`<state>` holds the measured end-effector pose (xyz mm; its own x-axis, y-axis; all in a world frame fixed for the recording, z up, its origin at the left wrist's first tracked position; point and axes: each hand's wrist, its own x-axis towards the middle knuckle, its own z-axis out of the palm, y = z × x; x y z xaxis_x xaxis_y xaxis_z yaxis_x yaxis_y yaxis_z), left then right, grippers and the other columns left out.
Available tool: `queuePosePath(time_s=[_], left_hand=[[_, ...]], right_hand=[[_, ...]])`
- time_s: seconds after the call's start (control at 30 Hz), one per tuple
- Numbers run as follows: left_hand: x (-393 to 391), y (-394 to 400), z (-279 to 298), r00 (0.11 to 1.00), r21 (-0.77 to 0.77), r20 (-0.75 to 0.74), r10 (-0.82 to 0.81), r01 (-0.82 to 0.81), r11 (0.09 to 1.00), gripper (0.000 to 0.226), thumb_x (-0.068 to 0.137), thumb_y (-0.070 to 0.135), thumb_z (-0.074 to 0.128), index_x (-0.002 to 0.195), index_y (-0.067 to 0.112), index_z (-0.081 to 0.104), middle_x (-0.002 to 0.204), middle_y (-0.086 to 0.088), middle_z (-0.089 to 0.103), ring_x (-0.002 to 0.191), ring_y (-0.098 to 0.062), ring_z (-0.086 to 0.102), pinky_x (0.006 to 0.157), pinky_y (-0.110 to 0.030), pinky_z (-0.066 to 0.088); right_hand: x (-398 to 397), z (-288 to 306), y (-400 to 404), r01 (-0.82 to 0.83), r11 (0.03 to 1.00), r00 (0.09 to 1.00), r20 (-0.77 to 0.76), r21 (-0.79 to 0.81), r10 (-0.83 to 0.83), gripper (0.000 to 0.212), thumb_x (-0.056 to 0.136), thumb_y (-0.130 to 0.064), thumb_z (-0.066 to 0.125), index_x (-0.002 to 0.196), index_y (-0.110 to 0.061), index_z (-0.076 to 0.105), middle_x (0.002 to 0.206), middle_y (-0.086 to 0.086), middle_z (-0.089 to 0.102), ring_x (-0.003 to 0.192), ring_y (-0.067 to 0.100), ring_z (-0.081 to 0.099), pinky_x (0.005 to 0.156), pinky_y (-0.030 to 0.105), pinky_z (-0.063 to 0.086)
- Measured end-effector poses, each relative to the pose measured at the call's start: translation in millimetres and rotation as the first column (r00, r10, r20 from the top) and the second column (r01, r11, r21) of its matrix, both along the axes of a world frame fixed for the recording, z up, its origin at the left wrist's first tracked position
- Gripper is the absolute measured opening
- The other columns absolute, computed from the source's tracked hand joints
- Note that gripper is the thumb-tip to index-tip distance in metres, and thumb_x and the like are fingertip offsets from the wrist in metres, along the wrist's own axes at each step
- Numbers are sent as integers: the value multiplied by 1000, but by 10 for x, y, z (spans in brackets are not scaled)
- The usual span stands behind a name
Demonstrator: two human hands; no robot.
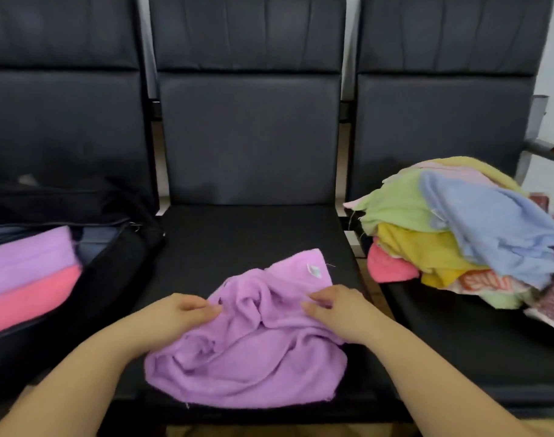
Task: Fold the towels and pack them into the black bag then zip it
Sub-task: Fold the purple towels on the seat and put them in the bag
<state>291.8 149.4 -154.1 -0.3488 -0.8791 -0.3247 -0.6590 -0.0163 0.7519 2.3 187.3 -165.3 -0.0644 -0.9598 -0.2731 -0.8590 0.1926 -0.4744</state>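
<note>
Fingers (206, 307) of the left hand (177, 313) and right hand (338, 310) pinch the crumpled purple towel (247, 351) on the bench (206, 241), between them.

Honestly nothing was readable. The printed cloth (483, 280) in the pile had some big white letters, and the purple towel (253, 342) had a tag, both illegible.

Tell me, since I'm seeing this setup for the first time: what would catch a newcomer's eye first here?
The crumpled purple terry towel on the middle black seat stands out first, with the left hand and right hand touching its upper folds. On the right seat lies a loose heap of green, yellow, blue and pink towels. On the left seat sits the open black bag, holding a folded purple towel and a folded pink towel.
</note>
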Motion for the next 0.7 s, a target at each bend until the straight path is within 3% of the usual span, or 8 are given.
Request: queuePosePath(time_s=[0.07,0.13,0.23,0.27,0.33,0.47,0.6,0.7], left_hand=[[-16,56,41,990,21,98,-97,95,995,79,41,91,59,67,17,69,63,6,52,63,-8,46,65,-28,39],[-38,72,45,991,-199,108,-83,103,974,74,42,91,55,66,22,69,66,9,55,60,-4,50,65,-23,41],[-170,84,47,990,-479,-121,-75,8,878,40,66,68,52,78,32,67,87,14,58,81,-6,58,74,-15,44],[-240,98,38,984,-491,-131,-121,42,870,29,74,60,53,81,35,67,91,16,59,88,-4,57,79,-16,44],[-339,129,-55,980,-454,20,-197,185,872,16,89,44,55,102,39,65,105,19,58,99,0,55,89,-19,44],[-385,173,-162,904,-346,398,-157,306,887,30,96,39,47,125,34,53,119,9,57,110,-13,55,93,-30,44],[-352,203,-168,828,-327,553,-95,320,889,38,94,43,47,131,37,45,123,3,57,108,-17,57,79,-30,47],[-306,242,-178,834,-322,547,-73,290,901,35,90,49,54,123,36,51,118,9,56,106,-11,53,77,-23,39]], right_hand=[[63,-17,-3,-39,996,999,-31,-76,36,38,94,-46,50,95,-15,71,103,6,66,100,24,59,89,31,43],[93,-18,-19,-55,994,998,-14,-97,54,42,94,-43,51,79,-6,65,86,7,64,84,24,59,77,33,44],[166,-45,-29,-181,983,980,83,-23,183,44,94,-45,51,83,-6,67,102,3,69,94,21,62,82,31,45],[202,-43,-15,-223,975,970,99,-4,222,44,94,-46,52,85,-7,69,111,2,68,98,18,62,85,30,45],[281,-38,9,-286,958,948,149,6,282,42,92,-46,55,85,-8,72,119,-2,65,101,18,62,86,31,46],[417,-25,52,-363,932,911,216,17,351,8,85,-25,69,78,-26,74,115,-13,66,102,8,63,93,33,49],[478,-90,101,-286,956,949,117,-61,291,40,76,-27,77,113,-31,62,107,-14,57,84,1,57,74,13,47],[479,-108,142,-259,965,960,104,-34,261,34,77,-30,77,109,-29,63,87,-11,59,71,2,54,74,21,49]])
